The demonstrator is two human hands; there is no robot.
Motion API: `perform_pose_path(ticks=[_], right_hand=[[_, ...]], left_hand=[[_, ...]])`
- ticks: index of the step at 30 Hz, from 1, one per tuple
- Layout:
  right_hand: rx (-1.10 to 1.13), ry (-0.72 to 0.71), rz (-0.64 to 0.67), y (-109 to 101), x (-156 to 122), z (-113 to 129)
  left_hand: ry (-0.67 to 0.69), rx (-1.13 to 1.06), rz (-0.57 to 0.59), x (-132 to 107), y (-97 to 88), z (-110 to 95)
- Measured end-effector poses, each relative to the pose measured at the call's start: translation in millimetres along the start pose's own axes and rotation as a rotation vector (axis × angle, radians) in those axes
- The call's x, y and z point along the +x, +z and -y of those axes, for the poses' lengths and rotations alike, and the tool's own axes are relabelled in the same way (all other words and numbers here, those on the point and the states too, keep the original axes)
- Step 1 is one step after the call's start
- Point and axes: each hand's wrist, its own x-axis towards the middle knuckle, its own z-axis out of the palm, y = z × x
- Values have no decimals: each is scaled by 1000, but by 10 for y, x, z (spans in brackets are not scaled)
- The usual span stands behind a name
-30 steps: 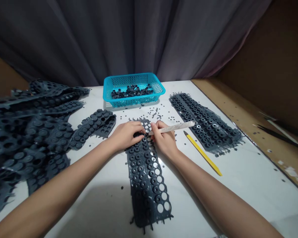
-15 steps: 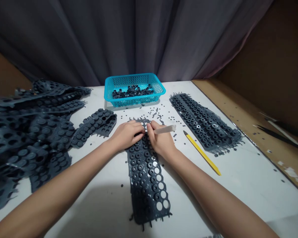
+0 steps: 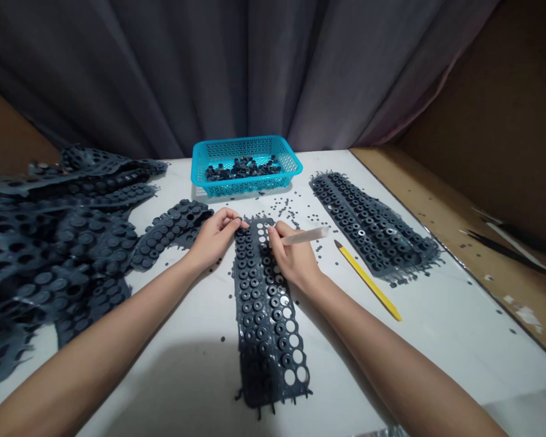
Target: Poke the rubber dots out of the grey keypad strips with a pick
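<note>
A long dark rubber sheet point(image 3: 258, 315) lies lengthwise in front of me, with rows of round ring-shaped parts in it. Along its right side and at its top several round holes show the white table through them. My left hand point(image 3: 215, 238) is closed, thumb and fingers together at the sheet's upper left corner; whatever is between the fingertips is too small to make out. Over the upper right edge, my right hand point(image 3: 295, 258) grips a pale, translucent stick-like tool point(image 3: 307, 235), whose tip is hidden by the fingers.
A blue plastic basket point(image 3: 246, 182) with small dark rings stands behind the sheet. More dark sheets point(image 3: 86, 243) are heaped at left; another sheet point(image 3: 368, 227) lies at right beside a yellow pen-like tool point(image 3: 368, 282). Small dark discs point(image 3: 286, 209) are scattered about. Dark tweezers point(image 3: 505, 249) lie far right.
My left hand has moved left, from the middle of the sheet's top to its upper left corner, uncovering rings and holes. My right hand keeps nearly the same place with the tool.
</note>
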Motion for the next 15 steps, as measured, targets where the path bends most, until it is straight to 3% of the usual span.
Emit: perform_pose_path(ticks=[3, 7, 15], right_hand=[[182, 50, -112, -70, -15, -35], [236, 100, -148, -100, -44, -43], [288, 154, -92, 23, -64, -117]], left_hand=[[-179, -244, 55, -13, 8, -63], [-284, -296, 153, -47, 14, -133], [-269, -210, 283, -52, 36, -211]])
